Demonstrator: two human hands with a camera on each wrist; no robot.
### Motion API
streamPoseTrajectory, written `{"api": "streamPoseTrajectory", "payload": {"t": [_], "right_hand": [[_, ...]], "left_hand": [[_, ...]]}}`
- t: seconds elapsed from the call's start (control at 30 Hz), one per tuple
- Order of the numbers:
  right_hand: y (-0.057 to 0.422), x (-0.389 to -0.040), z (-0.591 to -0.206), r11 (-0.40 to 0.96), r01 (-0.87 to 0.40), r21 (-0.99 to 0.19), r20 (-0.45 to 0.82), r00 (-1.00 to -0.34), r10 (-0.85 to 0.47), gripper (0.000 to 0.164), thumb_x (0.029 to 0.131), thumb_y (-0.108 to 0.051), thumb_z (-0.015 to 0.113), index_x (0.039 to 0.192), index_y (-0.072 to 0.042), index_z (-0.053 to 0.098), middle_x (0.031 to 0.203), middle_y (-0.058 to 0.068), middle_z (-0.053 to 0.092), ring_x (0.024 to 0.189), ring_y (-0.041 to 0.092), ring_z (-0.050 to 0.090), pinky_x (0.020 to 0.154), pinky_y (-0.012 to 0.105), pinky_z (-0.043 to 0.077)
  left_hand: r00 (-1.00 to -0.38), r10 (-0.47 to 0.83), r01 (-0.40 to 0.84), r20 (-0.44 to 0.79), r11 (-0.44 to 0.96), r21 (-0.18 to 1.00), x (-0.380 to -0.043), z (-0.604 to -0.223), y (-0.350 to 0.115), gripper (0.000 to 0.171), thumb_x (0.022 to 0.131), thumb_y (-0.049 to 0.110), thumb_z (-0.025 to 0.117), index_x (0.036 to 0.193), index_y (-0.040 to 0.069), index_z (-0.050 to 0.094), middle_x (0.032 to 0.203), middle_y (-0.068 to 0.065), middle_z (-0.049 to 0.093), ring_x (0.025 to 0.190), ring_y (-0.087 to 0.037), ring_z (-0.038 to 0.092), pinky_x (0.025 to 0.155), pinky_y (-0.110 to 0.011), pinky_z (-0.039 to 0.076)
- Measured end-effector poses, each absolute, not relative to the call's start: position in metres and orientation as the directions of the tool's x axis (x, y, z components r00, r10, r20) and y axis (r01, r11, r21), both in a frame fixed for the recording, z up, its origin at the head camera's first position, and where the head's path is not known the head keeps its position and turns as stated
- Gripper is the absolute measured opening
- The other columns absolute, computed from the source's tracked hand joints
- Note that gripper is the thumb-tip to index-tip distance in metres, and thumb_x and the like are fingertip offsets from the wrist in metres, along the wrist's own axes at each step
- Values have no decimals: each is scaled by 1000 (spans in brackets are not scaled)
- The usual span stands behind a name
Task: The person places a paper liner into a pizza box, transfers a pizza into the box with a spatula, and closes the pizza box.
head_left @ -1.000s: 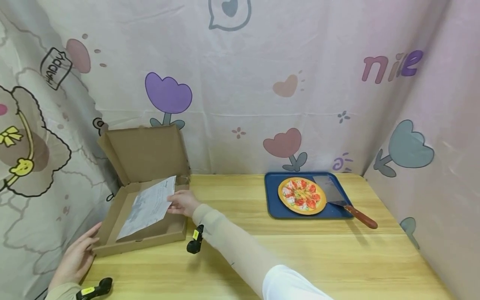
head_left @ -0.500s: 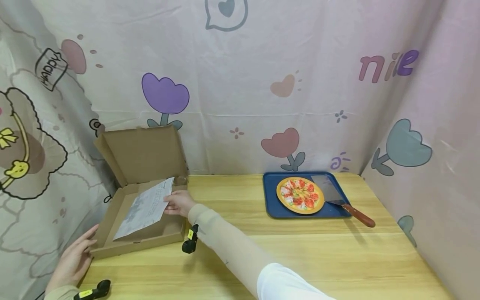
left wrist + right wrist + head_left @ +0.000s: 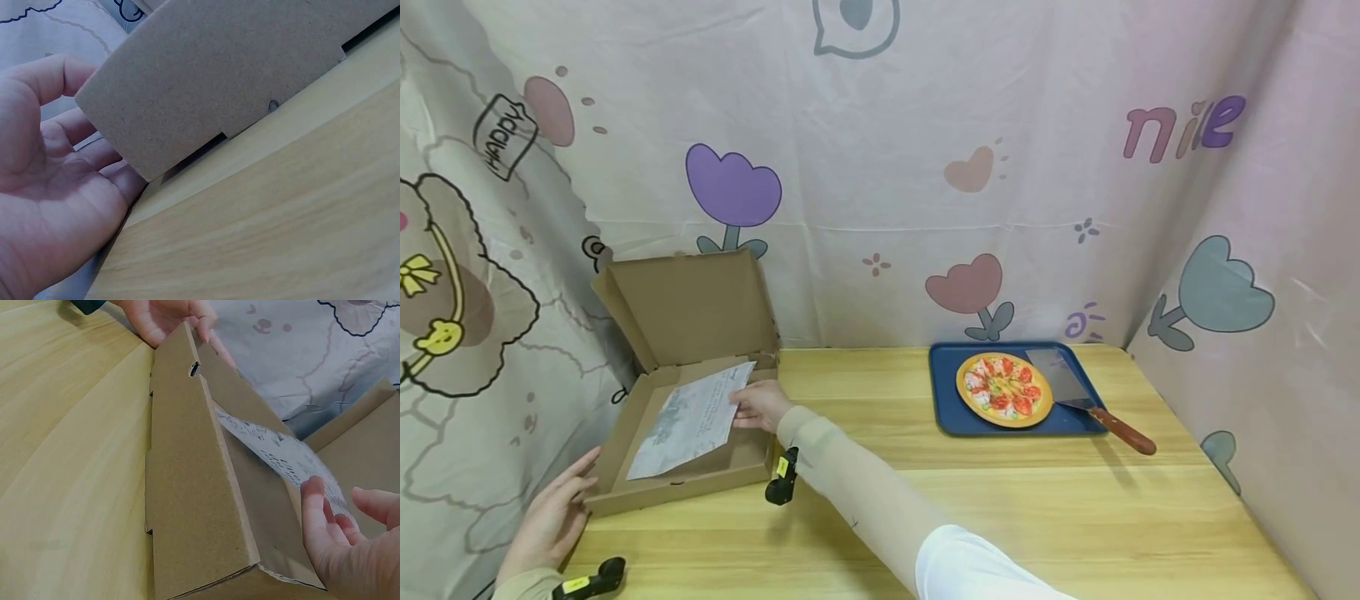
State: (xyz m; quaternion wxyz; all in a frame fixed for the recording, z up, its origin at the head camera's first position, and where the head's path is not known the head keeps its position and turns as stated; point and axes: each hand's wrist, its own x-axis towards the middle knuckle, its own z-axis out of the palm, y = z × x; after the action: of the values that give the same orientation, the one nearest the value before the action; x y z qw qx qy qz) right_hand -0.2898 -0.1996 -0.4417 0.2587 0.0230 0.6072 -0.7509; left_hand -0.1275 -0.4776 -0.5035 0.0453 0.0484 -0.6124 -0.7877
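The right hand (image 3: 762, 404) is at the printed paper (image 3: 688, 421), right on its right-hand edge; that grip is a loose one, the edge sitting between thumb and fingers, the thumb tip standing apart from the fingertips in the right wrist view; the paper slants inside the open cardboard box (image 3: 685, 490), its raised side at the hand, its lower corner down near the front wall. Over on the other flank, the left hand (image 3: 552, 515) rests against the box's near left corner; its fingers stretch along the outside of the wall, extended, only gently bent; the left wrist view has them disappearing behind the cardboard, the palm in plain sight. The lid (image 3: 696, 304) stands up at the back of the box, in front of the printed curtain (image 3: 880, 125); all of it plays out on the left half of the wood-grained counter (image 3: 1037, 517). Away to the right, well apart from both hands, sits the blue tray (image 3: 944, 410); on it lies a round pizza (image 3: 1003, 390), with the spatula (image 3: 1067, 386) just beside; its blade is on the tray, its brown handle (image 3: 1123, 430) jutting out past the rim, over the counter.
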Motion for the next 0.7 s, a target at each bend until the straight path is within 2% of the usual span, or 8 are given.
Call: {"api": "streamPoseTrajectory", "payload": {"t": [0.1, 0.3, 0.4, 0.53, 0.63, 0.7], "right_hand": [[-200, -288, -440, -121, 417, -901, -356, -869, -344, 2, 89, -2, 66, 91, -2, 66, 67, 4, 57, 61, 14, 56, 83, 42, 59], [-198, -288, -439, -117, 437, -892, -374, -858, -351, 4, 89, -6, 67, 91, -3, 64, 76, 9, 62, 73, 19, 64, 86, 45, 58], [-197, -288, -439, -123, 449, -885, -382, -851, -361, 13, 89, -7, 68, 100, -1, 64, 89, 14, 66, 84, 26, 68, 88, 48, 56], [-195, -287, -438, -115, 450, -885, -381, -846, -373, 29, 89, -9, 68, 115, 2, 60, 105, 21, 65, 96, 33, 68, 91, 49, 55], [-194, -285, -438, -111, 451, -886, -380, -840, -387, 34, 89, -11, 68, 119, 2, 59, 109, 23, 63, 98, 35, 67, 92, 50, 54], [-194, -284, -438, -114, 456, -883, -380, -836, -397, 35, 89, -11, 68, 121, 2, 58, 109, 23, 62, 98, 35, 66, 93, 51, 54]], "left_hand": [[-991, -128, 6, -26, -242, 970, -128, -503, -478, 50, 103, 5, 37, 128, 43, 58, 144, 26, 12, 70, -1, 35, 62, -18, 29], [-992, -123, -14, -41, -211, 977, -127, -502, -478, 50, 104, 7, 36, 130, 46, 54, 142, 27, 14, 78, 0, 33, 66, -20, 26], [-993, -106, -19, -41, -200, 980, -126, -501, -478, 50, 105, 9, 35, 132, 48, 50, 143, 28, 11, 82, 1, 31, 67, -19, 25], [-993, -113, 10, -14, -212, 977, -127, -501, -477, 51, 104, 6, 36, 131, 44, 54, 137, 26, 19, 77, 1, 34, 64, -16, 31], [-992, -122, 29, 1, -223, 974, -127, -501, -476, 51, 103, 4, 37, 130, 42, 57, 137, 25, 21, 74, 1, 36, 62, -15, 34], [-993, -116, 30, 4, -229, 973, -126, -501, -475, 50, 103, 4, 37, 130, 42, 56, 145, 24, 15, 73, 2, 36, 61, -15, 35]]}}
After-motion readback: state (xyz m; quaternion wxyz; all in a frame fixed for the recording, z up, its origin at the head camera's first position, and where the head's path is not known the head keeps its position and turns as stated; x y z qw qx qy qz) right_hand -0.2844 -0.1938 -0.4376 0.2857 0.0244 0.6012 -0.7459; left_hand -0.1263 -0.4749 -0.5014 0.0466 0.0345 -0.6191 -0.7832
